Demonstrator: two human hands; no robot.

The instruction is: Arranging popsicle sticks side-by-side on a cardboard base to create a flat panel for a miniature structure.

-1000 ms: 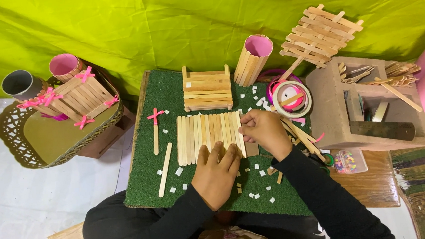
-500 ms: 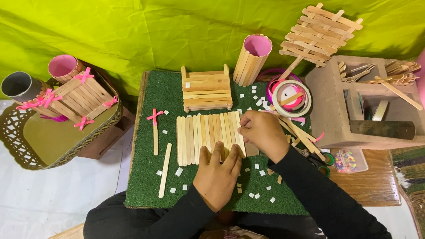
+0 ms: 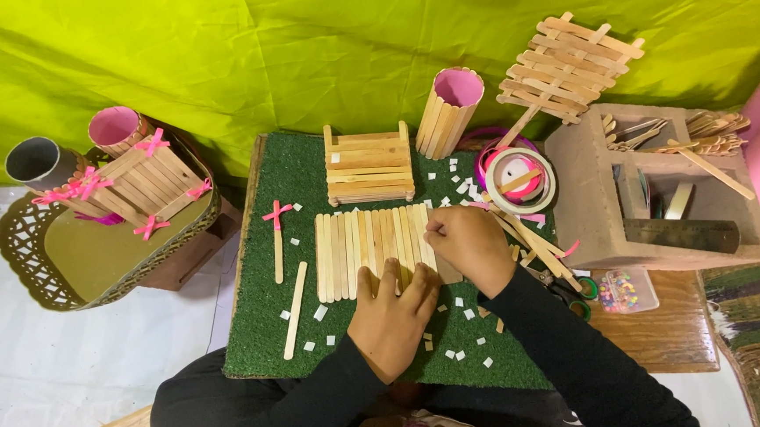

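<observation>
Here, nearest me, my left hand pressed flat, fingers spread, on the lower edge of the stick panel lying on the green mat. My right hand pinched closed on the panel's right edge. I judged the sticks light, stiff and apt to shift; best held by the edges. Beyond stood a stick box and a pink-lined cup.
</observation>
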